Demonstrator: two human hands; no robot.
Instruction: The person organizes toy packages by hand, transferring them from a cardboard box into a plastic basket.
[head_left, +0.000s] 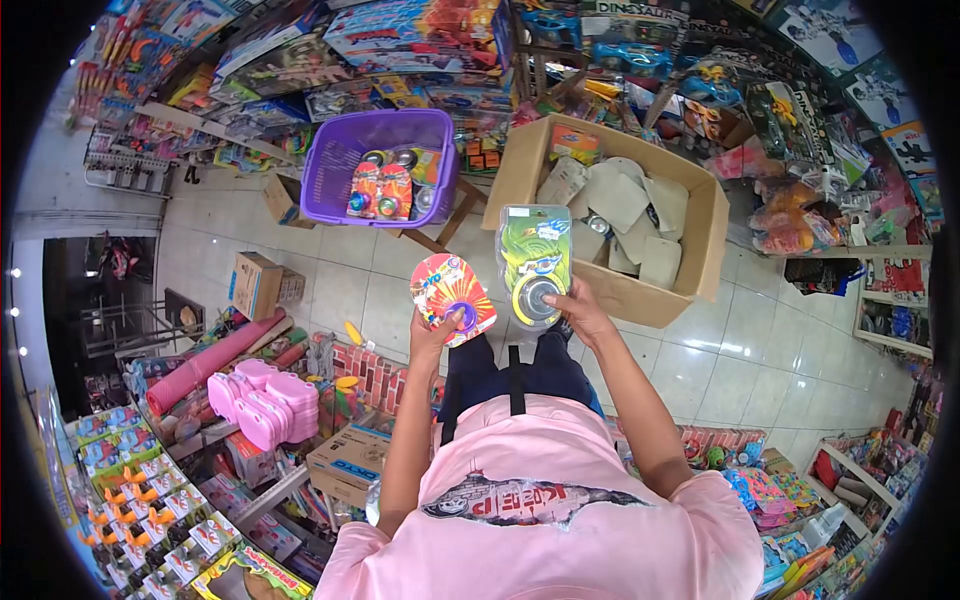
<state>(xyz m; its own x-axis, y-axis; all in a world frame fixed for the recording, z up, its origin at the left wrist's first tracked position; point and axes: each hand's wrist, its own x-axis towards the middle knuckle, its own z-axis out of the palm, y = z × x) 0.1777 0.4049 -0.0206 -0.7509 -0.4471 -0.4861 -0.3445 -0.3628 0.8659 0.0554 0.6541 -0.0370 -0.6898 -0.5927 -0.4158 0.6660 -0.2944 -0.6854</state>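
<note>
My left hand (436,335) is closed on a yo-yo pack (440,280), a red and yellow card with a purple yo-yo at its lower part; my thumb lies over the yo-yo. In my right hand (578,308) is a second yo-yo pack (538,250), green, in a clear blister with a dark and silver disc. Both packs are held upright side by side, a little apart. Beyond them stand a purple basket (312,170) with several red yo-yo packs (380,190) inside, and an open cardboard box (705,235) of packs mostly showing plain card backs (618,195).
The basket rests on a wooden stool (450,222). Toy shelves line the far side, with boxed toys (415,35). Small cartons (255,285) sit on the tiled floor (690,350) at left. Pink cases (265,400) and a carton (350,462) are at lower left.
</note>
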